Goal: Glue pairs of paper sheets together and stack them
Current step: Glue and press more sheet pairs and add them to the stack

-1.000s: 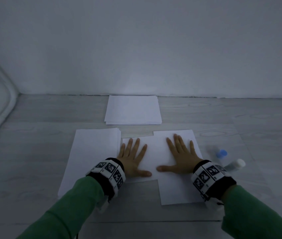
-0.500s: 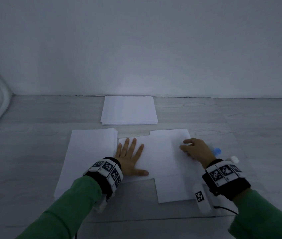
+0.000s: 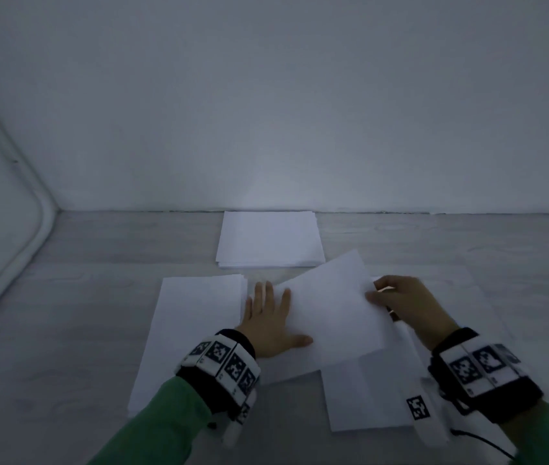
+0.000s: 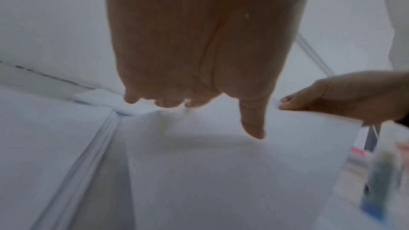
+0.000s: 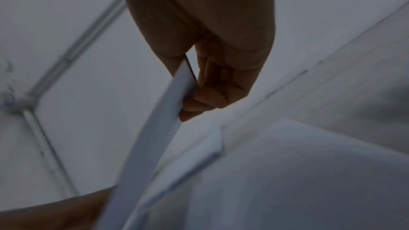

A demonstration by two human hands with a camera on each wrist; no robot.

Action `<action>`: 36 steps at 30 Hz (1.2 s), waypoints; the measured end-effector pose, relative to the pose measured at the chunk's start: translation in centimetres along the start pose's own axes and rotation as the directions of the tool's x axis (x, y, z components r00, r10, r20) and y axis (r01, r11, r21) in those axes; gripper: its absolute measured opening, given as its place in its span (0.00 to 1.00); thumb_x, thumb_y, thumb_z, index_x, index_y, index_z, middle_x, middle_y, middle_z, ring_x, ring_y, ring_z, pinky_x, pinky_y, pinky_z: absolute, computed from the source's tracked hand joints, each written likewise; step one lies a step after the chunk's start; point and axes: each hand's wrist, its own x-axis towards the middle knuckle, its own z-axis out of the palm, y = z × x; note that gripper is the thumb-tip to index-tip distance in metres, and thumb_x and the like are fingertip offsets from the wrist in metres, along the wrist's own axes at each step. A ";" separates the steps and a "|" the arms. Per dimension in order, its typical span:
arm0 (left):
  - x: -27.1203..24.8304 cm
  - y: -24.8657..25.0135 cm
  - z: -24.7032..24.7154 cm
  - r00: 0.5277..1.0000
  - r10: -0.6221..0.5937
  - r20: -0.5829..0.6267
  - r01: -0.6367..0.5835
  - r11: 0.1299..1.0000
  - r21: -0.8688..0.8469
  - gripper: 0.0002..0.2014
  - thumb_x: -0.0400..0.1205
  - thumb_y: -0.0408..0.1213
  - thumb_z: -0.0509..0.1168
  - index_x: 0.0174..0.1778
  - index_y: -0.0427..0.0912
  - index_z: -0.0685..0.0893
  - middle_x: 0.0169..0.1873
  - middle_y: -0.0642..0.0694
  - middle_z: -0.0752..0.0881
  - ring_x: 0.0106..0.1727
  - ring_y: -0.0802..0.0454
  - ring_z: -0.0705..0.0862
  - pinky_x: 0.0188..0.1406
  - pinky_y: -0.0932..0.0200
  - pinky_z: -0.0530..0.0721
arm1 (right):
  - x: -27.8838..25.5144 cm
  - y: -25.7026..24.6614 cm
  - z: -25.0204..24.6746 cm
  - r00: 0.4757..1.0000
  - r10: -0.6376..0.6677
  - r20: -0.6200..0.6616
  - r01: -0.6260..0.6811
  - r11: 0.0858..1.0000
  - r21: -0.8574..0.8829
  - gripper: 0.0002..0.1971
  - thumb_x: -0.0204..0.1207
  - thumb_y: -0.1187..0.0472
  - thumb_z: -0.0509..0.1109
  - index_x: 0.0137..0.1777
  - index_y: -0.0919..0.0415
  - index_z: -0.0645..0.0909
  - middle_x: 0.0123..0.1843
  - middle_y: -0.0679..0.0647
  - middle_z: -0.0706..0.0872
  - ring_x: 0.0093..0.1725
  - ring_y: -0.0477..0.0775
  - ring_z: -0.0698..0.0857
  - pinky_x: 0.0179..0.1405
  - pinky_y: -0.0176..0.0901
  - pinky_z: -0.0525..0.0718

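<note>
My left hand (image 3: 268, 317) lies flat with straight fingers on a white sheet (image 3: 276, 372) on the floor, the same hand (image 4: 199, 41) filling the left wrist view. My right hand (image 3: 380, 293) pinches the right edge of another white sheet (image 3: 333, 307), raised and tilted toward the left hand. The right wrist view shows thumb and fingers (image 5: 199, 104) gripping that edge (image 5: 159, 128). One more sheet (image 3: 367, 401) lies flat beneath the raised one. A blurred glue stick (image 4: 385, 172) with a blue end stands at the right; my right hand hides it in the head view.
A stack of white paper (image 3: 195, 330) lies left of my left hand, and a second stack (image 3: 268, 239) rests farther off by the wall (image 3: 266, 129). A white pipe (image 3: 31, 256) runs along the left wall. Grey floor (image 3: 484, 263) extends to the right.
My right hand went from flat on the sheet to its right edge, pinched it and lifted it, tilting it to the left. The left hand stayed flat in place.
</note>
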 end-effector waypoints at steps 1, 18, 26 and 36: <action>-0.2 0.1 -1.1 0.997 -0.020 -0.078 0.011 0.994 -0.110 0.51 0.78 0.65 0.57 0.80 0.45 0.29 0.78 0.34 0.27 0.78 0.36 0.26 0.77 0.41 0.32 | 0.1 -1.0 -0.4 1.000 -0.025 -0.003 0.025 0.999 0.042 0.02 0.73 0.70 0.71 0.42 0.69 0.84 0.37 0.62 0.86 0.35 0.57 0.83 0.33 0.44 0.79; 8.7 -10.5 -14.4 0.830 -0.393 -0.396 0.080 0.786 -0.612 0.07 0.80 0.33 0.66 0.39 0.37 0.77 0.42 0.38 0.79 0.44 0.46 0.78 0.48 0.52 0.80 | 16.4 -6.0 7.6 0.999 0.031 -0.018 -0.031 0.999 0.005 0.07 0.73 0.72 0.70 0.49 0.73 0.85 0.51 0.67 0.87 0.44 0.60 0.84 0.50 0.50 0.86; 11.8 -12.7 -13.0 0.827 -0.460 -0.325 0.196 0.776 -0.600 0.18 0.75 0.39 0.74 0.54 0.30 0.84 0.57 0.37 0.85 0.56 0.43 0.83 0.48 0.61 0.77 | 18.8 -5.4 9.3 0.996 -0.093 0.009 0.088 0.908 -0.409 0.14 0.73 0.70 0.68 0.59 0.65 0.76 0.46 0.56 0.77 0.45 0.55 0.78 0.41 0.39 0.76; 10.2 -10.5 -12.2 0.802 -0.375 -0.466 0.196 0.901 -0.388 0.32 0.76 0.43 0.72 0.72 0.39 0.66 0.66 0.34 0.72 0.66 0.39 0.74 0.63 0.49 0.76 | 16.3 -6.4 8.5 0.990 -0.119 0.072 0.137 0.757 -0.639 0.16 0.78 0.56 0.66 0.65 0.53 0.76 0.67 0.58 0.74 0.62 0.58 0.78 0.59 0.46 0.77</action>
